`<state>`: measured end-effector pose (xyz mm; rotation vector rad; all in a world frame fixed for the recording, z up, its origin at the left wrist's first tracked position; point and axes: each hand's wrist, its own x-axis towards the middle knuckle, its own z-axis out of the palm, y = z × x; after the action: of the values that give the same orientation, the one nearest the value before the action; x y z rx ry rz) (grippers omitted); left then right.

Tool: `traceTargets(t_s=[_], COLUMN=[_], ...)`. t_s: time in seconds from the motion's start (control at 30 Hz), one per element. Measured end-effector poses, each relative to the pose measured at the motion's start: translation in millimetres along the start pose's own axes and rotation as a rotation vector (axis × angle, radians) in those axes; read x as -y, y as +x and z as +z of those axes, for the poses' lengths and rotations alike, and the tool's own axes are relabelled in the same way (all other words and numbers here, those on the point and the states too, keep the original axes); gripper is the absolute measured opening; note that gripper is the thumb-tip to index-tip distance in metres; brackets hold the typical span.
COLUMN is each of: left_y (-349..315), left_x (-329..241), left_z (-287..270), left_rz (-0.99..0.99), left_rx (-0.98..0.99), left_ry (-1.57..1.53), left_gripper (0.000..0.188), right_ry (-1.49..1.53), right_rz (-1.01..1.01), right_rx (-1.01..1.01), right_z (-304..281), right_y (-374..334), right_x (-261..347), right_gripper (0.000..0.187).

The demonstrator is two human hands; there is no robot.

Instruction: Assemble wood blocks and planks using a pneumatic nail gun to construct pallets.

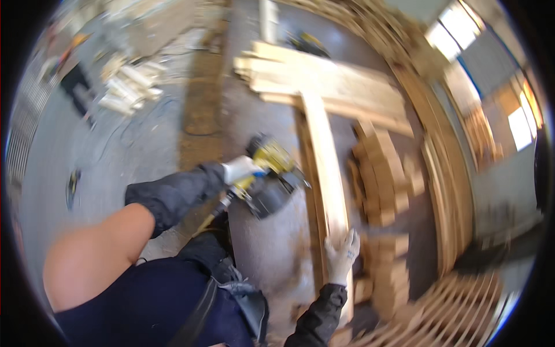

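My left hand (pixel 240 169), in a white glove, grips the handle of a yellow and black coil nail gun (pixel 272 159). A round dark magazine hangs under the tool, and a hose (pixel 214 215) runs from its handle back toward my waist. The gun is held above the table, left of a long pale wooden board (pixel 325 168). Near that board's close end, my gloved right hand (pixel 342 254) grips it, thumb on one side and fingers toward the other. The board's far end meets a stack of wide planks (pixel 324 78).
Stacked short wood blocks (pixel 378 173) sit right of the board, with another pile (pixel 390 272) nearer me. The dark table (pixel 269 243) lies beneath. Slatted wood (pixel 445 312) fills the lower right. Scrap wood (pixel 132 87) lies on the left floor, near another person (pixel 76 84).
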<state>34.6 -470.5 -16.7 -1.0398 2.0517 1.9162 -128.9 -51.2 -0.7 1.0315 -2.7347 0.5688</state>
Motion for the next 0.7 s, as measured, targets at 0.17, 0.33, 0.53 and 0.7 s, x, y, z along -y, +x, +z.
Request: traceTargets(t_s=[0.17, 0.33, 0.53, 0.7], left_y=[-18, -32, -81, -85], left_x=[-37, -101, -96, -84], left_z=[-25, 85, 293, 408], left_rz=[0.247, 1.158, 1.432, 1.556], left_rx=[-0.504, -0.460, 0.364, 0.598], left_ry=[0.984, 0.889, 1.050, 1.175], left_gripper=[0.038, 0.037, 0.058, 0.075], right_ry=[0.106, 0.100, 0.188, 0.176], right_rz=[0.240, 0.560, 0.998, 0.867], right_rx=[-0.200, -0.548, -0.569, -0.434], right_z=[-74, -101, -75, -42], right_y=[-100, -239, -327, -318], right_x=[9, 6, 32, 28], right_gripper=[0.056, 0.033, 0.059, 0.101])
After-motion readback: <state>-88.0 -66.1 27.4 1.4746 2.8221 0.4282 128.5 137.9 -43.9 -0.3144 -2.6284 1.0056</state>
